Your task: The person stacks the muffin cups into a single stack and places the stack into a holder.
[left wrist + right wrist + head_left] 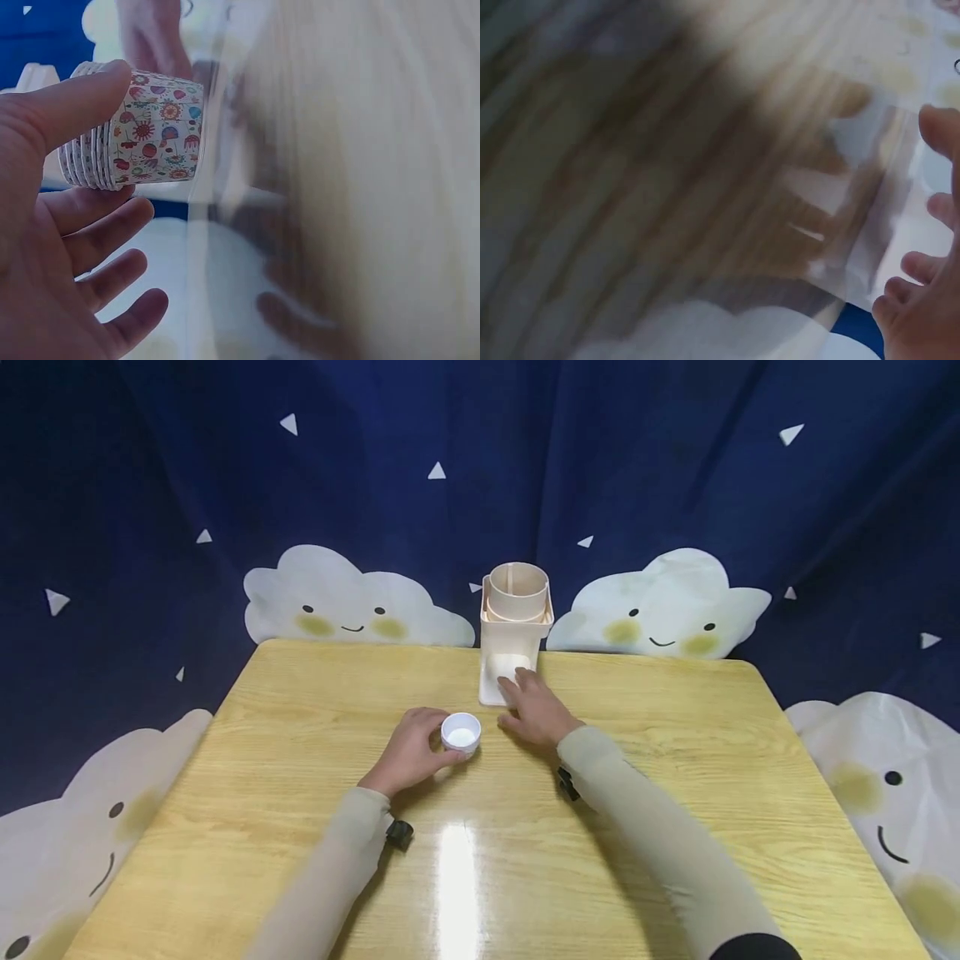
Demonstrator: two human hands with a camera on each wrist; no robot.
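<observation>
left hand (pixel 411 752) pinches a ribbed stack of floral paper cups (pixel 135 127) on the glossy wood surface (pixel 300 710); right hand (pixel 536 710) lies flat, fingers loose, its wrist view all blur.

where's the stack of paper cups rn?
In the head view the stack of paper cups sits near the table's middle, gripped by the left hand, just left of the right hand and before the beige holder.

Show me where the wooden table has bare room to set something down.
Free: the wooden table right of the right hand, and left of the left hand. Crowded: the middle, around the stacked patterned paper cups and cream plastic dispenser.
</observation>
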